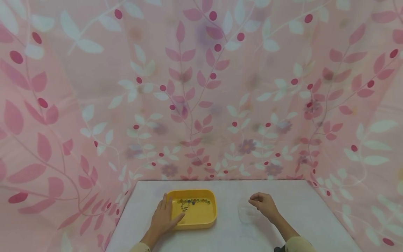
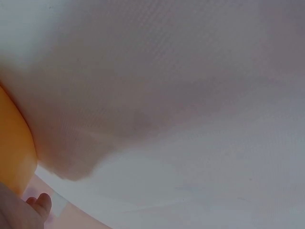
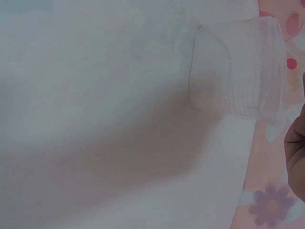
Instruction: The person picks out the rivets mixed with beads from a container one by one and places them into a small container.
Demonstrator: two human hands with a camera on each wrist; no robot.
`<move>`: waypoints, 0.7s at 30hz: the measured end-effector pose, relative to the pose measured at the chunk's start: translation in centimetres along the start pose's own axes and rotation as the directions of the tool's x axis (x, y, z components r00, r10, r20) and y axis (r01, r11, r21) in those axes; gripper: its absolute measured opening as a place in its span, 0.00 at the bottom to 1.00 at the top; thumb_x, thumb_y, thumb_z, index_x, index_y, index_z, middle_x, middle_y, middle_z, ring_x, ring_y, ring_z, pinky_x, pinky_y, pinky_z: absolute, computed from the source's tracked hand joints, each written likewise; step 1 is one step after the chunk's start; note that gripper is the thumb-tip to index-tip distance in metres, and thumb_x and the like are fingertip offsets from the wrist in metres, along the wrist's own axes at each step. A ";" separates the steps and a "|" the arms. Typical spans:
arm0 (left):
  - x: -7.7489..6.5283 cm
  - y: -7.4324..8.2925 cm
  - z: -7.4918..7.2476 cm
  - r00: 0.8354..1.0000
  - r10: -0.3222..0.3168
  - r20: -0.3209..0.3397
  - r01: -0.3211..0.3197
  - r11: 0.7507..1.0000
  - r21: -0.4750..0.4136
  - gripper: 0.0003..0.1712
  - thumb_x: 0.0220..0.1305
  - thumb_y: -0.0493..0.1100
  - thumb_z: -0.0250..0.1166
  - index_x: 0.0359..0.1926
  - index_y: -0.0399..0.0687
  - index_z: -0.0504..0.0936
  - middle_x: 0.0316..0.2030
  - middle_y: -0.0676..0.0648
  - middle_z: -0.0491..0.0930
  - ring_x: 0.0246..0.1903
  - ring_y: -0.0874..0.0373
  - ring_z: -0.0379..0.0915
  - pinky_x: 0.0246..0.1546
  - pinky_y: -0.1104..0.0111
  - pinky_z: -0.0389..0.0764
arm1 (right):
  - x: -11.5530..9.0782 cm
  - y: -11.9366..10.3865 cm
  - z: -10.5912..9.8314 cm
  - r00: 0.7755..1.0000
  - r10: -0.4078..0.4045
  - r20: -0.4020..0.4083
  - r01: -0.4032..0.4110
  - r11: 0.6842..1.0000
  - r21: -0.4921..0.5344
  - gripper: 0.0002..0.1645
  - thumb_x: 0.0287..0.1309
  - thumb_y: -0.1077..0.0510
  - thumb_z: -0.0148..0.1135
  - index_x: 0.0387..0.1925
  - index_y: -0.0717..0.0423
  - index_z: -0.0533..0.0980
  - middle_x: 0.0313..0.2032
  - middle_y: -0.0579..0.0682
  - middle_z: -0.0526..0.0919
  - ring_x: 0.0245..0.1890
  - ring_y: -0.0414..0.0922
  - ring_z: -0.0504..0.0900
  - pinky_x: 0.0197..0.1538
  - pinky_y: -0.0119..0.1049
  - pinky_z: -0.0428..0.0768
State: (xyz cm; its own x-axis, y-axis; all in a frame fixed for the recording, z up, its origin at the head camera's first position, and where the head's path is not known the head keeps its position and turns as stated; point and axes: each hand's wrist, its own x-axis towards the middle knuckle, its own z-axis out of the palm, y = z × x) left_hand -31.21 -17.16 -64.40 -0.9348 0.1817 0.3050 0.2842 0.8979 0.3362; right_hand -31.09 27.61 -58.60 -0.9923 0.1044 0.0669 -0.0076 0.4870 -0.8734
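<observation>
A yellow rectangular tray (image 1: 198,220) sits on the table, left of the middle. Inside it, small round glass marbles (image 1: 201,201), green, amber and blue, lie in a row towards the far side. Below the row is a small cluster of shiny dark pieces (image 1: 184,208). My left hand (image 1: 162,215) rests on the tray's left side, fingers straight along the rim, thumb reaching over the inside. My right hand (image 1: 264,205) hovers over a clear plastic container (image 3: 228,71), its thumb and fingertips drawn together; I cannot tell whether they pinch something small.
The white table (image 1: 226,238) ends at a far edge against a pink leaf-patterned cloth (image 1: 201,122), which also hangs along both sides. A dark object (image 1: 279,249) shows beside the right sleeve at the bottom of the head view.
</observation>
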 end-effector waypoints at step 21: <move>0.0 0.1 0.0 1.000 -0.014 0.015 0.014 1.000 -0.020 0.62 0.57 0.76 0.59 0.72 0.28 0.57 0.74 0.28 0.51 0.68 0.30 0.58 0.64 0.42 0.67 | -0.8 1.6 0.4 0.999 0.045 0.003 -0.045 0.999 -0.017 0.07 0.56 0.61 0.70 0.35 0.60 0.82 0.32 0.51 0.88 0.23 0.44 0.83 0.24 0.34 0.78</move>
State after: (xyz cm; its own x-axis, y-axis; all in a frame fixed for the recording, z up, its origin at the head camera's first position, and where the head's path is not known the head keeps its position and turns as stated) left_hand -31.15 -17.10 -64.36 -0.9418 0.1748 0.2872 0.2748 0.8924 0.3579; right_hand -30.32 27.92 -60.22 -0.9920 0.1233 0.0262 0.0387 0.4961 -0.8674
